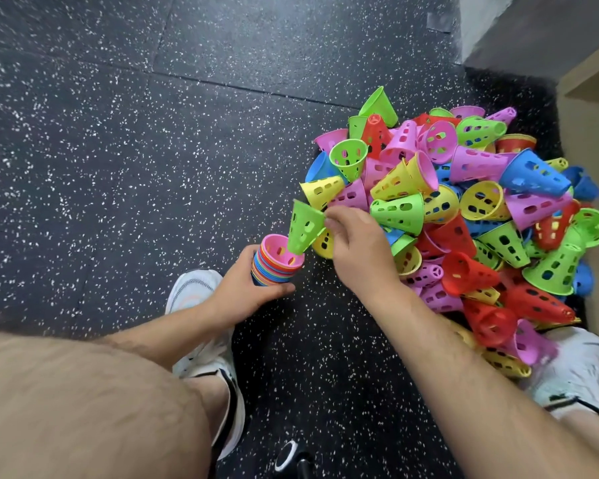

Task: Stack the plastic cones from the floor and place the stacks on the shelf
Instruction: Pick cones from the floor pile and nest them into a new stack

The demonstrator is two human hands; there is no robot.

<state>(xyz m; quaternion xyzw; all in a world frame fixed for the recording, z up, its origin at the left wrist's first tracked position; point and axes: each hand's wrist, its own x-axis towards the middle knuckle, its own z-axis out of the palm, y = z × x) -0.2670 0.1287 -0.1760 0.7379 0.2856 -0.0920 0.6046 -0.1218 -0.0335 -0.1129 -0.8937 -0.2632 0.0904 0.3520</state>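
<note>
While over stack, green cone in right hand

Under me is black rubber flooring flecked with white, with thin seams running across it where the tiles meet. My left shoe, white with black trim at the ankle, stands flat on it, and my bare left thigh fills the lower left corner. My right shoe, also white, sits at the lower right. A small black object with a white ring lies near the bottom edge; I cannot tell what it is. A pale grey slab fills the top right corner.
</note>
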